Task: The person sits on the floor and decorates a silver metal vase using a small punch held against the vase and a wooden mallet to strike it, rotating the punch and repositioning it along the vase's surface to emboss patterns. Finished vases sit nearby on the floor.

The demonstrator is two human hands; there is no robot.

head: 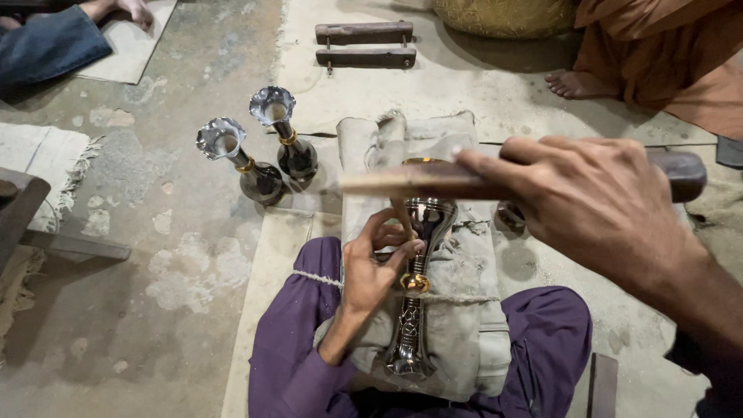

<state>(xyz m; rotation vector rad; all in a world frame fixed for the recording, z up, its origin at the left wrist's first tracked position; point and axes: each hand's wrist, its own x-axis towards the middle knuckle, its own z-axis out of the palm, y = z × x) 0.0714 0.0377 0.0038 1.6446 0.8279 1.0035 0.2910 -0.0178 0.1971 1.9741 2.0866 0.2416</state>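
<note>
Metalwork on a workshop floor: a person in purple trousers (534,340) sits cross-legged with a grey cloth bundle (464,310) across the lap, a thin cord (317,277) tied round it. Lying along the bundle is a dark, polished metal vase (414,325) with a brass collar (416,283) at its narrow neck, its wider mouth end pointing away from the sitter.

The left hand (371,271) rests on the vase just above the collar, its fingers together around a slim tool (402,220) whose tip meets the metal; how tightly they pinch it cannot be told. The right hand (596,201), raised and close to the camera, is clamped on a dark wooden handle (681,174), from which a long flat wooden striker (418,179) reaches leftward and hangs above the slim tool.

Two finished vases (259,147) with flared, ruffled silver rims and gold collars stand upright side by side on the concrete floor (155,294), just left of the bundle, at the edge of a pale mat (271,263). Farther back lie two wooden bars (364,45) on a mat. Another person's bare foot (576,83) and orange garment (665,54) show at upper right, beside a woven golden basket (503,15). A blue-clad leg (46,42) enters at upper left.
</note>
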